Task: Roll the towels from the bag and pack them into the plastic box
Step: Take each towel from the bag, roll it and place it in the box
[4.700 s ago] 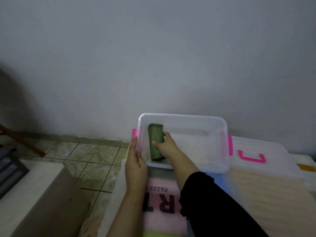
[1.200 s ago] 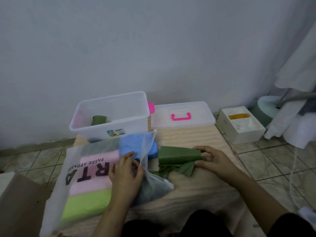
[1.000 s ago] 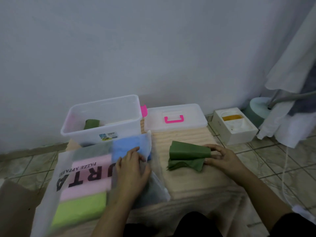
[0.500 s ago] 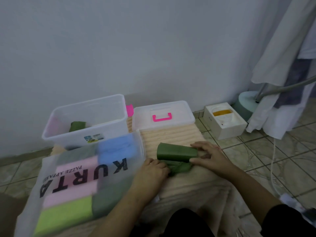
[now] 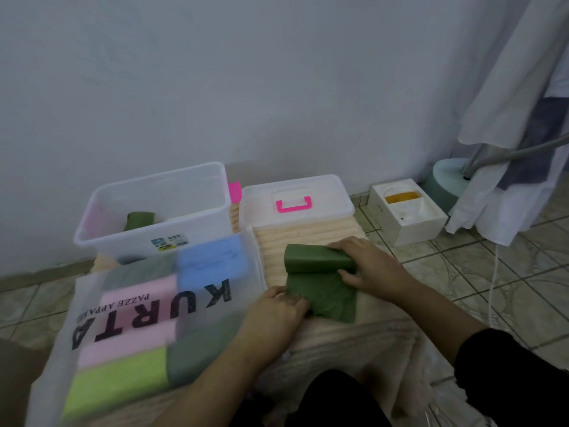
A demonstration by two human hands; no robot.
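Head view.

Item: dark green towel (image 5: 320, 278), on the ribbed beige mat (image 5: 308, 234) directly in front of the clear plastic box lid (image 5: 295, 197) with its pink handle.
- State: far portion wound into a roll, near portion flat on the mat.
- Hands: right hand (image 5: 366, 266) curls over the roll's right end, thumb beneath; left hand (image 5: 274, 312) pinches the flat flap's near-left edge.
- Handling, as judged: thin, soft, light cloth; no stiffness, prone to telescoping or unwinding if released. Best held across the roll's full width, loose edge kept tucked under.

Item: clear plastic box (image 5: 154, 211), left of the lid; one rolled green towel (image 5: 138, 220) inside at its left end.

Item: translucent printed bag (image 5: 147, 318), left of the green towel; folded pink, blue, lime and grey-green towels show through it.

Hidden or unclear: bag contents blurred, count uncertain; bag's near edge cut off; box floor clouded by its wall; left fingertips tucked into cloth.
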